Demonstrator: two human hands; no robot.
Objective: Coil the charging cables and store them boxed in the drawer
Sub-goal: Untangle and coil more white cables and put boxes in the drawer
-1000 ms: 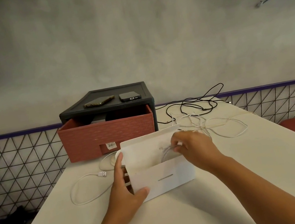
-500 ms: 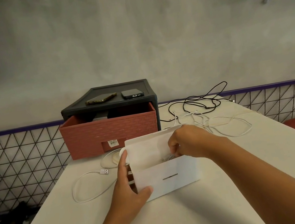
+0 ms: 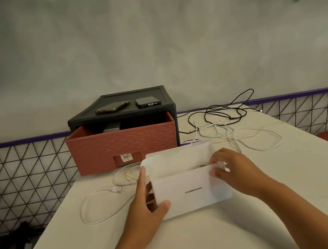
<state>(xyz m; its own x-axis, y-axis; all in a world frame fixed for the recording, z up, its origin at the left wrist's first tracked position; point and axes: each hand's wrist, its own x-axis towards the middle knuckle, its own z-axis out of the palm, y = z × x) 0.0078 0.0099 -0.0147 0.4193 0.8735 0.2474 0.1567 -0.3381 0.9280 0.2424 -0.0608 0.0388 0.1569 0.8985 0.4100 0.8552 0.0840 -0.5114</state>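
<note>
White box (image 3: 191,191): on table (image 3: 199,240), flap raised, just before pulled-out red drawer (image 3: 123,144) | left hand (image 3: 145,210): thumb and fingers clasp box's left end | right hand (image 3: 234,169): fingers curled on its right end | white USB cable (image 3: 96,195): loose, left of box.

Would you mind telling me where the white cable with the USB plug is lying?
In the head view, the white cable lies looped on the table left of the white box, just in front of the red drawer.

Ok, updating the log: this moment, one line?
left hand grips white box | right hand holds its right end | drawer open
</note>
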